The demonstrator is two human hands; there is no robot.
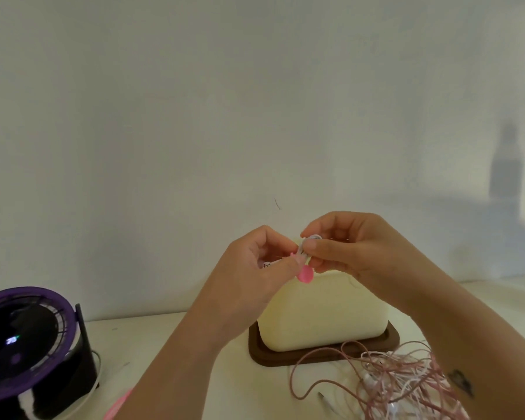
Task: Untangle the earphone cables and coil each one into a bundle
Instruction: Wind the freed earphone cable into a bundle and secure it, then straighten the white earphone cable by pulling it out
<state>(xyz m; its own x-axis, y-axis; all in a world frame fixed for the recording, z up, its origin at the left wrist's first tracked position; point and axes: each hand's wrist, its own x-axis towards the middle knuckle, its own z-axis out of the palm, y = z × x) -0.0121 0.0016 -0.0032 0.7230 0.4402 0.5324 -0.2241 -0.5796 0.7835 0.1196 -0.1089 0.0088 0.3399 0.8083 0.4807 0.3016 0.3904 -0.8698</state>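
Both hands are raised in front of the wall, above the table. My left hand (256,262) and my right hand (343,244) pinch a small coiled white earphone cable bundle (308,242) between their fingertips. A pink round tie tab (304,274) hangs just below the fingers. On the table at the lower right lies a tangled heap of pink and white earphone cables (397,380), partly hidden by my right forearm. A white plug end (323,398) sticks out of the heap to the left.
A cream box on a dark brown tray (322,357) stands behind the tangle, under my hands. A purple and black desk fan (28,350) sits at the left edge. A pink strip (115,404) lies near the front by my left forearm.
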